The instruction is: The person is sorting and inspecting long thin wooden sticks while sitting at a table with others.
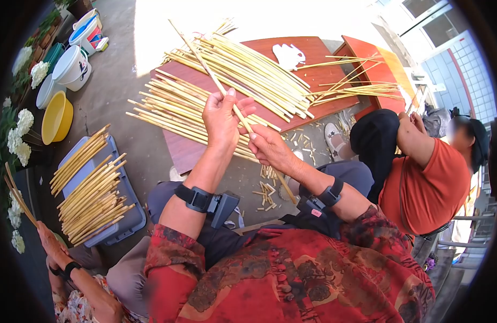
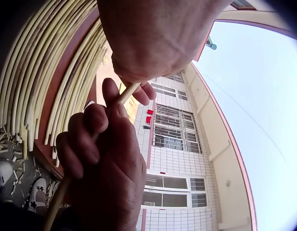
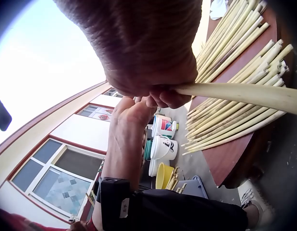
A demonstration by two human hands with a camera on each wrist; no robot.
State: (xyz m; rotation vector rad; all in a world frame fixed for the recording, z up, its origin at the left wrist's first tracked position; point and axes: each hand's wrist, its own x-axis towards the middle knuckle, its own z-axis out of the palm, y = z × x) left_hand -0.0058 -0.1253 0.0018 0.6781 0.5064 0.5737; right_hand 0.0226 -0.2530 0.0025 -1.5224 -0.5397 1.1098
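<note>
A long pale yellow stalk (image 1: 202, 62) slants across the middle of the head view, its far end above the piles. Partway along it, my left hand (image 1: 221, 118) holds it between thumb and fingers, some fingertips showing past the stalk. Just nearer to me, my right hand (image 1: 272, 148) grips the same stalk with curled fingers, thumb lying along it. The stalk's lower end comes out beneath that hand toward my knees. The left wrist view shows the right hand (image 2: 105, 159) wrapped round the stalk (image 2: 127, 94), close to the left hand.
Piles of stalks (image 1: 248, 70) lie on a low reddish table (image 1: 178, 148). Cut pieces (image 1: 267, 196) litter the ground. At left stand a blue-grey tray (image 1: 135, 215) with stalks, a yellow basin (image 1: 59, 116) and white buckets (image 1: 71, 67). People sit on both sides.
</note>
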